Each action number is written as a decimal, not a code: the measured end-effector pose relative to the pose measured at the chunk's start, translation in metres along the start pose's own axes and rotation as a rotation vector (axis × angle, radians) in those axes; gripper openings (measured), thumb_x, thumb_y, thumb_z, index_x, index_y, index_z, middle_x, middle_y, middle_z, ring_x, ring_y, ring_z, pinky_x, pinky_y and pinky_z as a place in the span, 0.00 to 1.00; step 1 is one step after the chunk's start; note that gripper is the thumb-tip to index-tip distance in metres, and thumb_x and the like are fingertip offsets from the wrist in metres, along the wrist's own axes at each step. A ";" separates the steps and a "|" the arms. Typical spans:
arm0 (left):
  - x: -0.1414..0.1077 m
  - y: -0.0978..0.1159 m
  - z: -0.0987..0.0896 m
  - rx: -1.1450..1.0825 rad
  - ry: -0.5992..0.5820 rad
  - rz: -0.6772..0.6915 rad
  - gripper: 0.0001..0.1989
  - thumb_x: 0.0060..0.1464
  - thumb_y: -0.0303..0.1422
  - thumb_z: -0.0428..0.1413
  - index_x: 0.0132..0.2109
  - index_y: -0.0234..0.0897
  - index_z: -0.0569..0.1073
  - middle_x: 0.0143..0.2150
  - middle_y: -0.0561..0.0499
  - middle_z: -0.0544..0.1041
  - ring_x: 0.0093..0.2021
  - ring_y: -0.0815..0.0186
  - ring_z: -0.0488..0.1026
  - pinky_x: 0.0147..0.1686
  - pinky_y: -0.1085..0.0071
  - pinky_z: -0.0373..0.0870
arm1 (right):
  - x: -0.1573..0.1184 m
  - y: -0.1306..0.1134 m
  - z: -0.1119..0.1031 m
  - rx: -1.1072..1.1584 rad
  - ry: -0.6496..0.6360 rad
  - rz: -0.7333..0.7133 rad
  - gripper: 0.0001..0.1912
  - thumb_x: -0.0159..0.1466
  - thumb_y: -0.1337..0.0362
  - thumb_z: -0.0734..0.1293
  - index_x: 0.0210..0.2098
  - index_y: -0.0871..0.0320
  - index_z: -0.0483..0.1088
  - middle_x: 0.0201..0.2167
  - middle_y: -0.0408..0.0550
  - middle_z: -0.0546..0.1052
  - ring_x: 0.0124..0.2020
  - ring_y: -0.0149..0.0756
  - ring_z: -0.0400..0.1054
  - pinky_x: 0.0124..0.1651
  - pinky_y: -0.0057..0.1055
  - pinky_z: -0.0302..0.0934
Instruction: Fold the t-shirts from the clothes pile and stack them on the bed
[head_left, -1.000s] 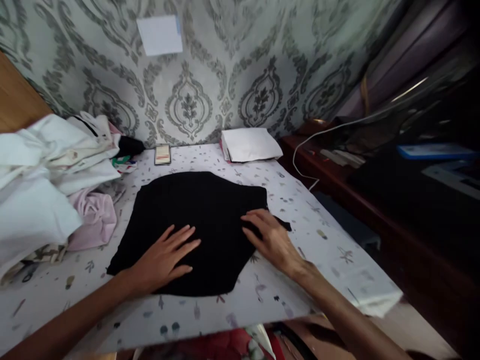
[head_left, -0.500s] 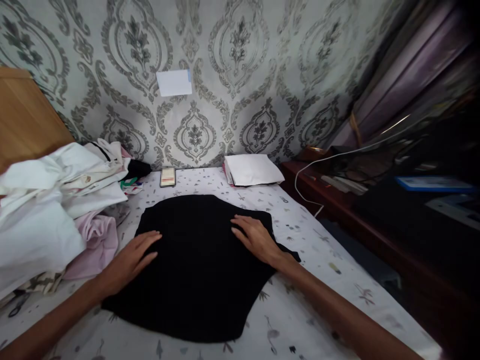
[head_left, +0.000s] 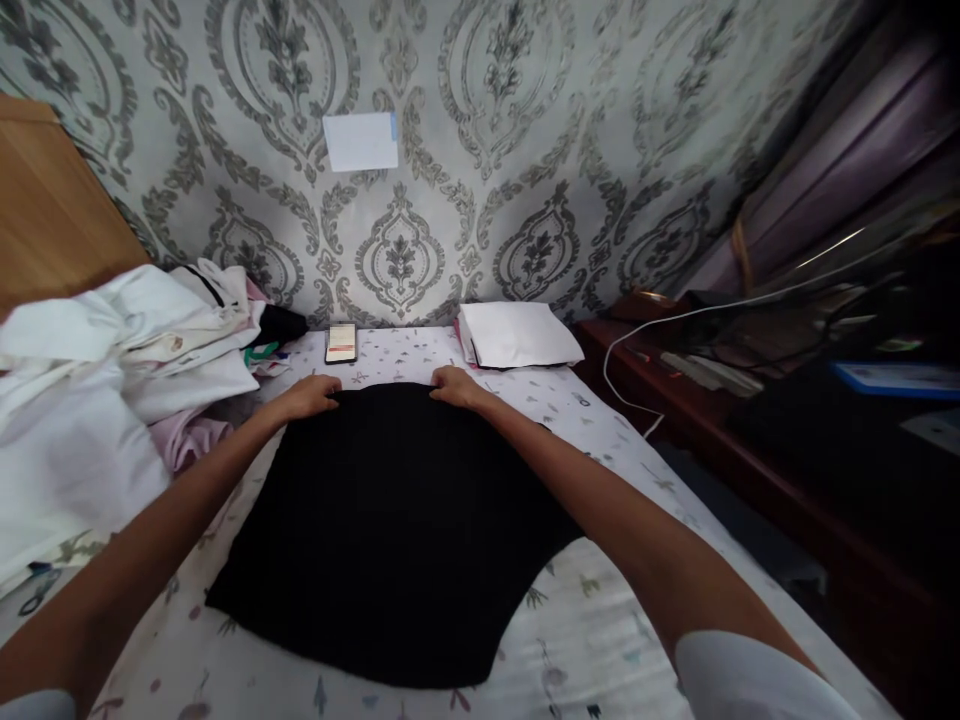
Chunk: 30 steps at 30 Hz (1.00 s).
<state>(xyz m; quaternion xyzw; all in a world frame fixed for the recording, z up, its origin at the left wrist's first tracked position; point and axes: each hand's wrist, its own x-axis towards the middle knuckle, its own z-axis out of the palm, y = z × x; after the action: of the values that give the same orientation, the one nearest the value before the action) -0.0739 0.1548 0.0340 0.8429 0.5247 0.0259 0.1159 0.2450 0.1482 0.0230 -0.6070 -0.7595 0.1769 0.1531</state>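
On my head view, the black cloth (head_left: 382, 540) lies spread over the white patterned sheet (head_left: 622, 620), in the middle, reaching toward me. I see my left hand (head_left: 310, 397) nearly closed, fingers curled and thumb pinching the cloth's far left corner. My right hand (head_left: 454, 388) is curled just as tightly on the far edge, further right. Between the two hands, the edge runs in a shallow arch, short of the phone (head_left: 341, 343).
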 end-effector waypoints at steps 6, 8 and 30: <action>-0.034 0.010 -0.011 0.020 0.141 0.016 0.08 0.54 0.32 0.50 0.42 0.39 0.68 0.45 0.46 0.76 0.46 0.56 0.73 0.47 0.63 0.68 | -0.037 -0.007 -0.016 0.088 0.122 -0.081 0.09 0.56 0.72 0.63 0.36 0.57 0.69 0.30 0.42 0.74 0.33 0.35 0.68 0.37 0.28 0.59; -0.054 0.015 -0.011 0.067 0.220 0.060 0.07 0.56 0.32 0.49 0.43 0.40 0.67 0.45 0.45 0.75 0.46 0.55 0.72 0.47 0.62 0.68 | -0.066 -0.010 -0.016 0.066 0.158 -0.185 0.10 0.56 0.73 0.62 0.37 0.56 0.69 0.32 0.44 0.75 0.35 0.36 0.68 0.40 0.30 0.60; -0.114 -0.005 0.007 0.205 0.152 0.076 0.16 0.55 0.34 0.45 0.46 0.38 0.72 0.50 0.40 0.77 0.51 0.52 0.75 0.52 0.58 0.71 | -0.169 0.098 -0.027 -0.196 0.278 0.055 0.23 0.62 0.67 0.63 0.57 0.58 0.71 0.49 0.55 0.76 0.51 0.47 0.68 0.54 0.40 0.62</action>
<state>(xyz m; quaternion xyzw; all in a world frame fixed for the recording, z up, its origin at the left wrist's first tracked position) -0.1284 0.0541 0.0349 0.8651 0.4998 0.0404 -0.0118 0.3791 0.0052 -0.0006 -0.6581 -0.7278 0.0203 0.1918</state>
